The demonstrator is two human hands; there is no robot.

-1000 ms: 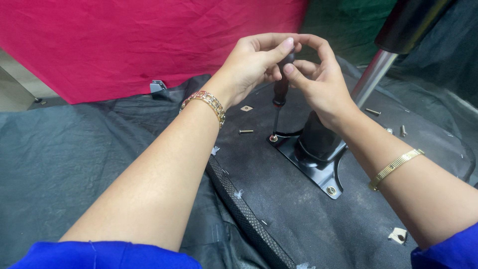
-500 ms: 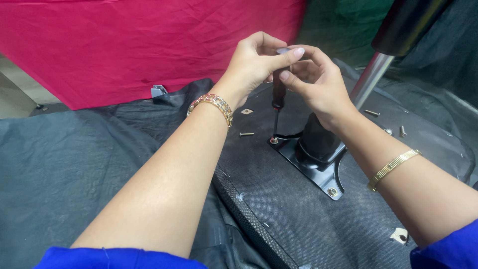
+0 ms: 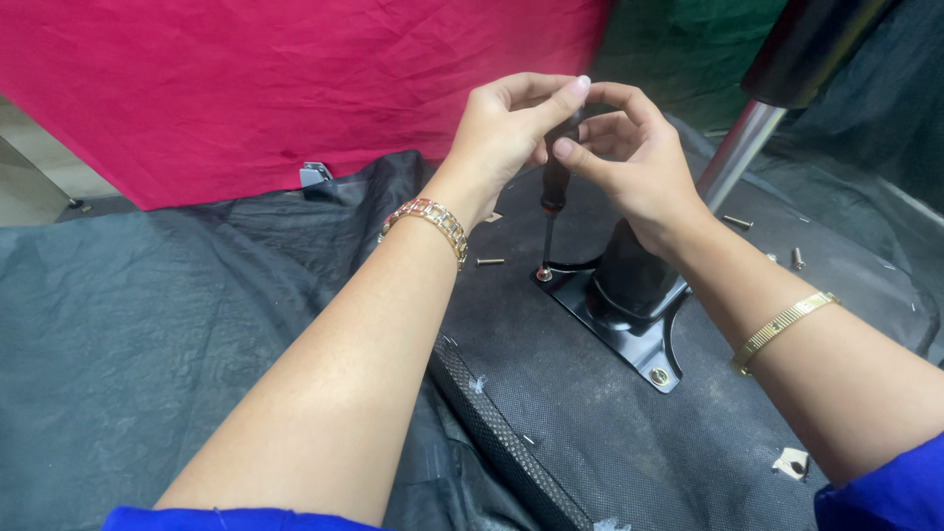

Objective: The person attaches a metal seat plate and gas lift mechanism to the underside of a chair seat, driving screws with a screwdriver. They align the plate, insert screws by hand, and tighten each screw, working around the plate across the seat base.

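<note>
On dark fabric point(image 3: 147, 324), both hands' grip point(image 3: 565, 128) pinches the upright screwdriver point(image 3: 553, 197) handle.

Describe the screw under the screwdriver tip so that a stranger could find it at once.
Find the black metal base plate around the column's foot. The screw sits in its far-left corner, under the screwdriver both hands hold. Loose screws lie on the fabric; this one is in the plate.

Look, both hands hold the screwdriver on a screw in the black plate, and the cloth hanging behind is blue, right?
Not quite: the cloth behind is red, not blue, as the head view shows. The rest holds: the left hand and right hand both hold the screwdriver, its tip on a screw in the black plate.
</note>
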